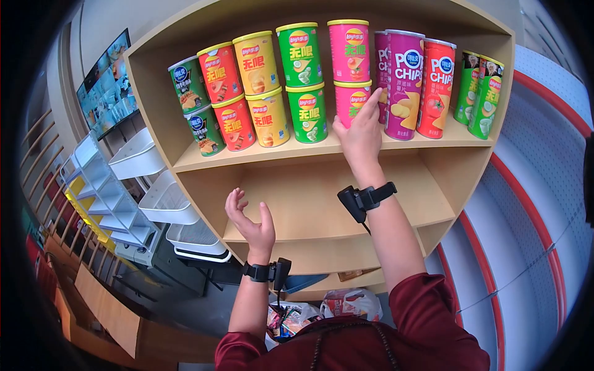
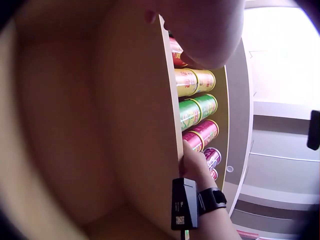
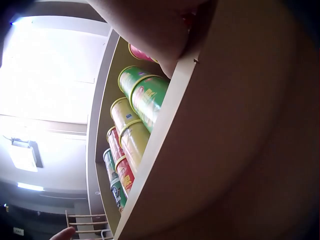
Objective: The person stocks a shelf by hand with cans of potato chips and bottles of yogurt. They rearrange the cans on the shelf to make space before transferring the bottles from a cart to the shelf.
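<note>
On the upper shelf, my right hand (image 1: 360, 137) grips the lower pink chip can (image 1: 348, 99), thumb at its left side and fingers along its right. Another pink can (image 1: 349, 52) stands on top of it. To the left is a stacked pair of green cans (image 1: 306, 114); to the right stands a tall purple chip can (image 1: 405, 86). My left hand (image 1: 250, 224) hangs in the air before the lower compartment, fingers loosely bent and holding nothing. In the right wrist view, the palm and shelf edge hide most of the gripped can.
Yellow (image 1: 267, 120), red (image 1: 235, 127) and dark green (image 1: 204, 133) can stacks line the shelf's left side. A tall red can (image 1: 437, 89) and slim green cans (image 1: 487, 99) stand at right. White baskets (image 1: 167, 198) are left of the wooden shelf unit; plastic bags (image 1: 352, 304) lie below.
</note>
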`<state>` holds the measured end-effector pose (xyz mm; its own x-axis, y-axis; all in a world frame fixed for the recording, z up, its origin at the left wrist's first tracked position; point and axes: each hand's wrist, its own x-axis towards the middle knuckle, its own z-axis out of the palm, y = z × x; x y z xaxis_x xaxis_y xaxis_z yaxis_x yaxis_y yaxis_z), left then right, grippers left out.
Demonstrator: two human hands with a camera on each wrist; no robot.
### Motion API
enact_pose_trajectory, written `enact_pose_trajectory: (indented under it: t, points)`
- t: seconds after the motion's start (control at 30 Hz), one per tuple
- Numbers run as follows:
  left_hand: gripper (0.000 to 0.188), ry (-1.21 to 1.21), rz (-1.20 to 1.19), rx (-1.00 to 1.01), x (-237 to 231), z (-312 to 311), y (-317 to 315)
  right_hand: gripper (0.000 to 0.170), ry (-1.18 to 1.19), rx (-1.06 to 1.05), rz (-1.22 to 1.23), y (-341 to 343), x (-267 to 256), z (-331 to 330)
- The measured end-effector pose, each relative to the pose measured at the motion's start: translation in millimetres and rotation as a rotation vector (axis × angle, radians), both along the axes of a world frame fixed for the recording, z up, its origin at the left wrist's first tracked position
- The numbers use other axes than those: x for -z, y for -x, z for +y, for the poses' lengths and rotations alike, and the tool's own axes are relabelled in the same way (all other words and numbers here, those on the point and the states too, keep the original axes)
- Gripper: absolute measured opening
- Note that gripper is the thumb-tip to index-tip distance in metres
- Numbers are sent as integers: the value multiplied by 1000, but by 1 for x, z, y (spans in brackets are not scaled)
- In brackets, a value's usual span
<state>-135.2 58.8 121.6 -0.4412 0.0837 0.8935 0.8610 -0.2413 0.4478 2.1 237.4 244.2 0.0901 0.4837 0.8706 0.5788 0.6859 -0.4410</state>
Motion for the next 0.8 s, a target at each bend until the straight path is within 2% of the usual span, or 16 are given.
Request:
enact_pose_trajectory:
  t: [0.17, 0.3, 0.37, 0.43, 0.47, 0.53, 0.63, 0.7, 0.73, 0.8]
  points:
    - [60, -6, 1, 9, 3, -4, 6, 97, 33, 9, -11, 0, -1, -3]
    - [60, -18, -3, 15, 1, -9, 9, 95, -32, 1, 12, 0, 5, -2]
    - [59, -35, 7, 18, 0, -12, 12, 93, -203, 92, 35, 1, 9, -2]
    - [60, -27, 27, -7, -4, -15, 19, 87, -220, 28, 68, 3, 15, -9]
    - [60, -42, 55, -19, -9, -16, 23, 83, -304, 6, 42, 4, 19, -14]
    - [61, -73, 102, -64, -25, -18, 34, 71, -439, -107, 33, 11, 24, -25]
    - [63, -147, 149, -160, -54, -8, 72, 68, -449, -226, -31, 26, 24, -45]
    - [64, -126, 114, -209, -83, -3, 91, 66, -443, -241, -28, 38, 26, -51]
    - [74, -75, 109, -234, -96, 1, 104, 66, -430, -229, -22, 41, 28, -52]
    - [80, -5, 90, -272, -116, 6, 112, 66, -422, -217, -11, 47, 33, -52]
